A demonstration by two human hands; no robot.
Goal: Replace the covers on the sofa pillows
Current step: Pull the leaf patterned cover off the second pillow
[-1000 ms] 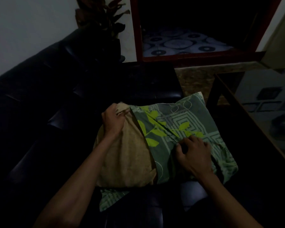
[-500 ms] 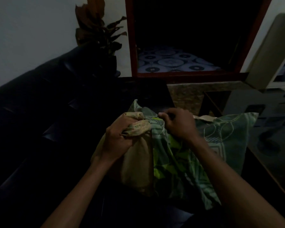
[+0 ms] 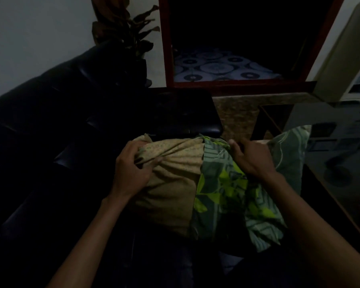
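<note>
Two forearms reaching forward, left hand (image 3: 131,169) grip clenched on tan pillow (image 3: 173,188), right hand (image 3: 252,159) grip pinching green cover (image 3: 222,194) edge beside it

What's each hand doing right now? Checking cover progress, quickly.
Left hand: grips a bunched corner of the tan pillow.
Right hand: grips the green patterned cover at its top edge.

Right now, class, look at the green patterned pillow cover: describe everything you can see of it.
The green patterned cover looks like thin, soft cloth, grey-green with pale line patterns and bright lime leaf shapes. It is crumpled and bunched, drawn partway over the tan pillow, whose left part is bare. It lies on the dark sofa, its loose end trailing to the right. The right hand grips its upper edge; the left hand holds the pillow, not the cover.
</note>
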